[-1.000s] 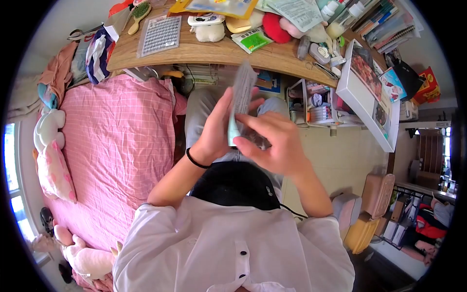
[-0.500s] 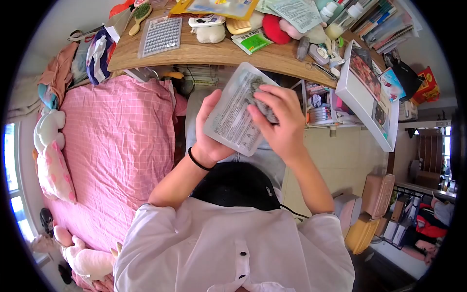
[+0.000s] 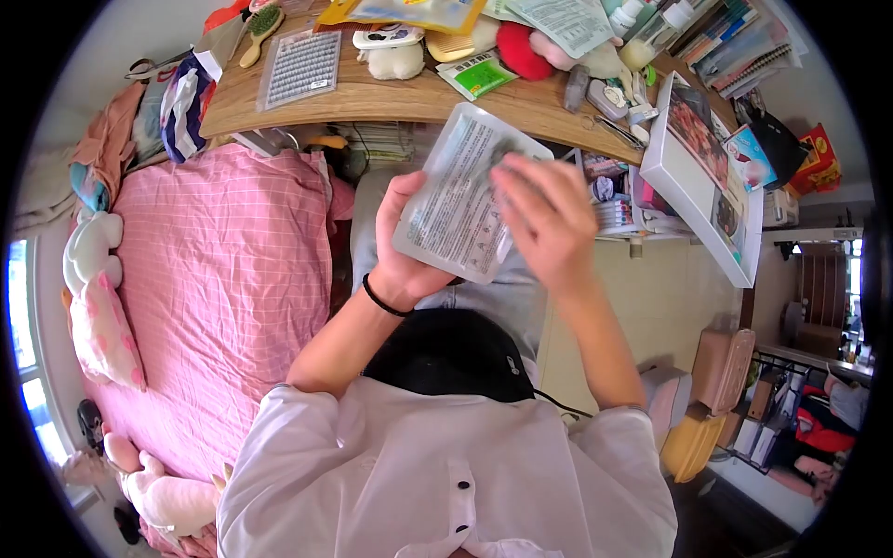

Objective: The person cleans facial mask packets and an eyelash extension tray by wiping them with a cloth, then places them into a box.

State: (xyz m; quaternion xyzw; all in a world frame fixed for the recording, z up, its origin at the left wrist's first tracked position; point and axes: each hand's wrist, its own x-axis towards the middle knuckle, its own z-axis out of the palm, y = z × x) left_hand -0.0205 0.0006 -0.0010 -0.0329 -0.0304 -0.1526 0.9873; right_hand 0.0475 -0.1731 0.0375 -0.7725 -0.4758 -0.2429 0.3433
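A pale rectangular packet [image 3: 456, 200] with rows of printed text is tilted above my lap. My left hand [image 3: 402, 246] holds it from its lower left side, thumb along the edge, with a black band on the wrist. Over the packet's upper right part lies my right hand [image 3: 549, 219], its fingers bent and slightly blurred. Under those fingertips a small grey fuzzy thing [image 3: 503, 149] partly shows against the packet; most of it is hidden.
Beyond my knees runs a wooden desk [image 3: 391, 98] with a lash tray [image 3: 299, 70], a green packet [image 3: 476, 74] and a hairbrush [image 3: 262, 33]. A white box lid [image 3: 702, 186] leans at the right. A pink bed [image 3: 223, 251] is at the left.
The packet was first seen edge-on, then turned so its printed face shows. Since the middle frame my right hand has shifted right, and less of the grey fuzzy thing shows.
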